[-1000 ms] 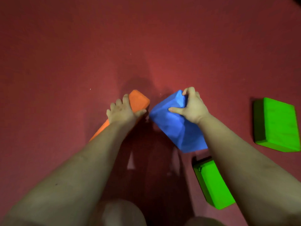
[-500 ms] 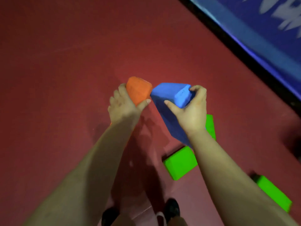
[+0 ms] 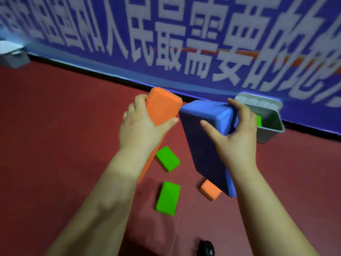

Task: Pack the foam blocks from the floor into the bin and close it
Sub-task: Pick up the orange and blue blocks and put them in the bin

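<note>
My left hand (image 3: 142,126) grips an orange foam block (image 3: 162,106) by its upper end, lifted off the floor. My right hand (image 3: 232,133) holds a large blue foam block (image 3: 204,141) the same way, its long side hanging down. The two blocks nearly touch at their top corners. A grey bin (image 3: 267,126) stands open by the wall behind my right hand, its lid (image 3: 258,101) tipped back; a green block (image 3: 258,120) shows inside. On the red floor lie two green blocks (image 3: 167,159) (image 3: 168,198) and a small orange block (image 3: 210,190).
A blue banner wall with large white characters (image 3: 184,43) runs across the back, with a black baseboard (image 3: 92,66). A grey object (image 3: 13,56) sits at the far left by the wall. A dark shoe tip (image 3: 206,247) shows at the bottom.
Both hands have lifted their blocks up from the floor. The view has swung up, so the wall and the bin have come into sight.
</note>
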{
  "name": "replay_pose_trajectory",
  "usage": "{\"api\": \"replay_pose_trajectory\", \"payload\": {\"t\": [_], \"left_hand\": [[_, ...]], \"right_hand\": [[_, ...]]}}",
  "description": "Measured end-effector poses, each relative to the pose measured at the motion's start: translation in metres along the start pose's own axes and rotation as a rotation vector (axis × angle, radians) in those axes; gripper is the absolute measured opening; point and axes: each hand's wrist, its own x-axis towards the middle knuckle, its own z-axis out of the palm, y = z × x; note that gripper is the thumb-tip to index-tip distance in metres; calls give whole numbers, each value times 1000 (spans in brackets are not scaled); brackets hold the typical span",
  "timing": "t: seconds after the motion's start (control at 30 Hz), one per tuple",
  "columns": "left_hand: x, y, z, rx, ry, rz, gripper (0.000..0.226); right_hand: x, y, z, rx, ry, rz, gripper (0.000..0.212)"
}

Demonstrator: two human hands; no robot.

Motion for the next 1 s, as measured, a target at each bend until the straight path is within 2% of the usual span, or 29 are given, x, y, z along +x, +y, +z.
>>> {"api": "replay_pose_trajectory", "payload": {"t": [0.07, 0.2, 0.3, 0.57, 0.73, 1.0], "left_hand": [[-4, 37, 17, -39, -31, 89, 65], [-21, 126, 62, -138, -149, 250, 64], [-48, 204, 99, -219, -243, 342, 77], [-79, 386, 234, -289, -385, 345, 80], [-64, 464, 309, -274, -417, 317, 82], [29, 553, 448, -181, -410, 269, 82]], "right_hand": [[1, 14, -43, -8, 101, 57, 67], [-2, 61, -132, -94, 300, 120, 64], [2, 105, -194, -89, 386, 208, 60], [67, 242, -342, -189, 452, 258, 61], [128, 319, -384, -200, 455, 283, 61], [275, 456, -389, -177, 401, 246, 59]]}}
